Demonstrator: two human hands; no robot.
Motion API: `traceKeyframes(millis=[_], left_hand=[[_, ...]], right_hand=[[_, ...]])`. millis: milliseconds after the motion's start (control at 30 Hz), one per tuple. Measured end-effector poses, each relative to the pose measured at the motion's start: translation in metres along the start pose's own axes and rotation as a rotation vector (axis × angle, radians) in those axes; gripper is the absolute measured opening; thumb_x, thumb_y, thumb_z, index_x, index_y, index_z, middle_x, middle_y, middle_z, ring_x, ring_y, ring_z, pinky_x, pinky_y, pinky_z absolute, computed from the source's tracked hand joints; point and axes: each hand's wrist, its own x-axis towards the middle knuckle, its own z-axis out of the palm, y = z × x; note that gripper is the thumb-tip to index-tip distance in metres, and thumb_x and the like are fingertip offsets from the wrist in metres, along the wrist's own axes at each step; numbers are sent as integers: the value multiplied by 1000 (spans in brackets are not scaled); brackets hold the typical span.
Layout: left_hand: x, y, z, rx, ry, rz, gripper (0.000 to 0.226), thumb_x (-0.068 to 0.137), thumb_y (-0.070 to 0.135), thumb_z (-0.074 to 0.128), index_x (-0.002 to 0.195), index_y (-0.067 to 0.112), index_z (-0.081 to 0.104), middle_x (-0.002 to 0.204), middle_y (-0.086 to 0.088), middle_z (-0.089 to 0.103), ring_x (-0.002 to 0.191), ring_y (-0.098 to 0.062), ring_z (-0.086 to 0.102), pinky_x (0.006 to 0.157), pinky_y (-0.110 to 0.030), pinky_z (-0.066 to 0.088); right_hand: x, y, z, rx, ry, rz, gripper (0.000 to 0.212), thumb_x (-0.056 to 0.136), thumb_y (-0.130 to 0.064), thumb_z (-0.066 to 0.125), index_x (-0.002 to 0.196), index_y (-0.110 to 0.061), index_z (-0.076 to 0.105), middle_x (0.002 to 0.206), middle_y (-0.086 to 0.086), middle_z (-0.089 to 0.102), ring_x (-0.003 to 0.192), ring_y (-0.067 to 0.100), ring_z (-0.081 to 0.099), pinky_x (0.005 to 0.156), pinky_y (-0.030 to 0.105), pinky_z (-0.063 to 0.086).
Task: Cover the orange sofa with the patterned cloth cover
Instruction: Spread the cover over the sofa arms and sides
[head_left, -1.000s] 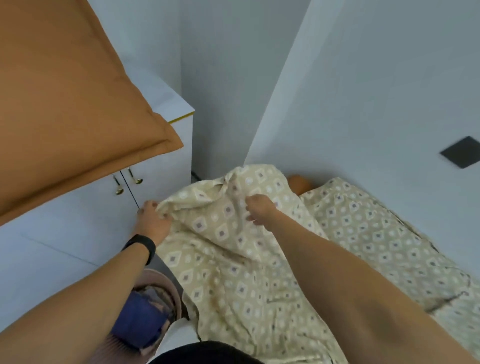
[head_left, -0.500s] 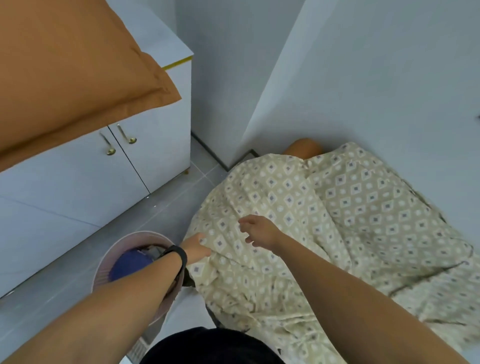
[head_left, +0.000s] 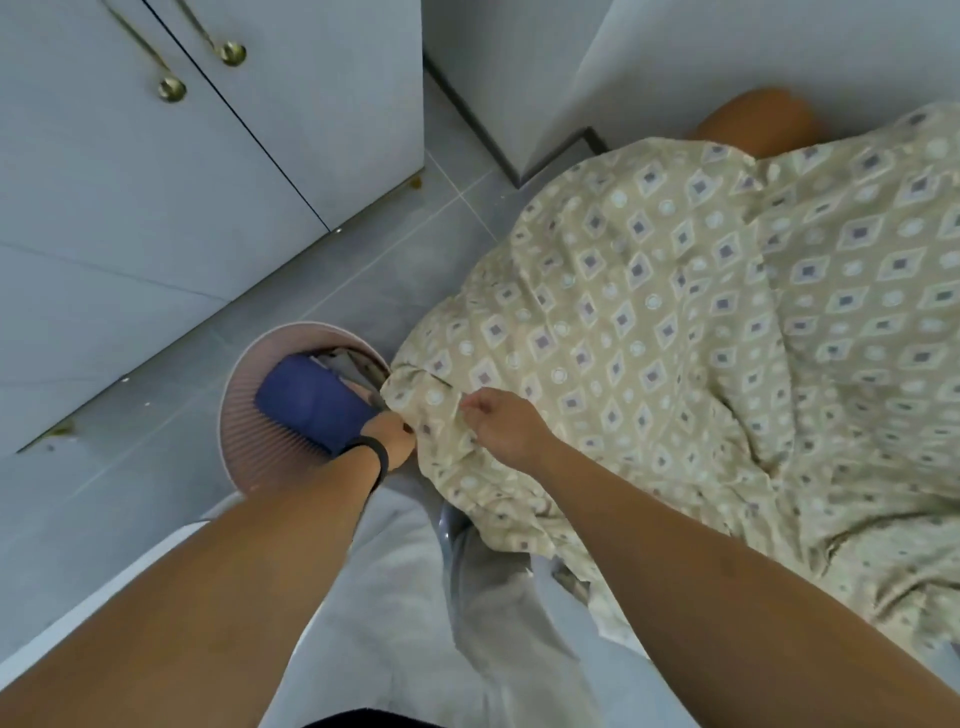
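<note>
floor (head_left: 171, 447): grey tiles, pale grout lines | white cabinet (head_left: 156, 208) stands on it far-left, two doors, brass handles | pink ribbed waste bin (head_left: 244, 436) on floor just beside sofa end, blue item (head_left: 311, 402) inside | orange sofa (head_left: 753, 122) on floor right, draped by patterned cloth cover (head_left: 701, 322), one orange corner bare

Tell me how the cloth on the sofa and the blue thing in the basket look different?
The cloth is beige with diamond shapes and dots; the blue thing is plain dark blue. The cloth is big and spread over the sofa, hiding nearly all of it; the blue thing is small and tucked inside the basket. Both hands grip the cloth, left hand and right hand; neither holds the blue thing.
</note>
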Motion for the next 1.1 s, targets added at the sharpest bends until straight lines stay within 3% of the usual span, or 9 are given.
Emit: traceKeyframes(millis=[67,167,267,400,500,633,800,900,1100], left_hand=[[1,12,4,-310,155,86,28,97,24,55,124,27,63,119,8,67,104,-24,63,92,-41,54],[0,29,-1,-574,201,155,30,86,23,64,111,37,58,104,8,71,95,-20,68,83,-46,59],[-8,41,-13,-617,210,289,26,81,22,73,101,31,59,100,1,68,93,-18,66,82,-36,57],[-1,41,-23,-440,166,349,41,76,42,81,113,36,63,116,6,68,109,-15,64,94,-35,54],[9,32,-22,17,142,293,65,78,55,75,132,27,52,130,-2,58,119,-27,57,96,-42,50],[9,28,-18,119,113,215,42,99,44,53,136,24,48,126,-11,64,111,-34,62,80,-39,48],[10,-15,-37,42,332,-272,45,101,44,40,133,15,54,136,-17,59,123,-40,57,99,-50,46],[16,-47,-57,72,332,-453,50,101,40,43,143,15,41,147,-15,47,132,-38,47,106,-54,37],[12,-8,-32,272,331,-160,45,90,29,57,132,18,46,139,-12,44,128,-38,41,101,-50,40]], right_hand=[[8,8,10,-127,24,17,23,98,-45,50,106,-26,61,108,-2,64,101,22,63,84,34,50],[17,3,19,-180,48,58,61,84,-64,59,132,-26,51,119,-6,54,107,19,57,89,39,49],[24,-7,21,-282,152,45,42,93,-55,53,119,-21,55,104,-4,56,99,22,60,77,35,45],[31,-9,3,-238,288,53,27,103,-37,39,89,-19,54,91,3,62,88,29,62,72,37,47],[31,-8,-14,-139,438,7,27,101,-31,42,74,-23,43,80,2,57,75,25,57,63,36,43],[32,-1,-31,-168,446,-6,30,102,-34,43,74,-23,43,78,1,56,69,21,54,61,34,40],[29,2,-28,-163,334,-20,22,99,-41,52,92,-21,56,88,-4,60,79,18,58,65,31,44],[28,-5,-18,-182,295,-60,20,98,-41,55,98,-21,58,95,-5,60,84,16,59,73,32,49],[29,-6,-5,-94,356,-84,17,103,-30,48,92,-20,56,79,-6,59,68,6,54,56,22,35]])
